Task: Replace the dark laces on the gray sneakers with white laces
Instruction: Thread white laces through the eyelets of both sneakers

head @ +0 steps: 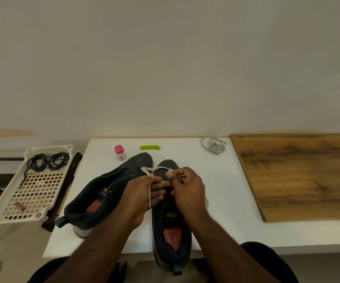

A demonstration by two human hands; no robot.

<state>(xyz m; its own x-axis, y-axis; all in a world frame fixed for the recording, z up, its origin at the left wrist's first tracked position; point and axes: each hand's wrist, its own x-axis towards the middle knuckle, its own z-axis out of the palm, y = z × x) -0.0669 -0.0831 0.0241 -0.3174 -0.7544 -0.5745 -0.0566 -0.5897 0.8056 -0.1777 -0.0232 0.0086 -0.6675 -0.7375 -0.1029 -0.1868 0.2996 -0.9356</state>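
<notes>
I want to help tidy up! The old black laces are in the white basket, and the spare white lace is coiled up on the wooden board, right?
Nearly. The head view shows the black laces in the white basket, but the spare white lace is coiled on the white table, just left of the wooden board, not on it.
</notes>
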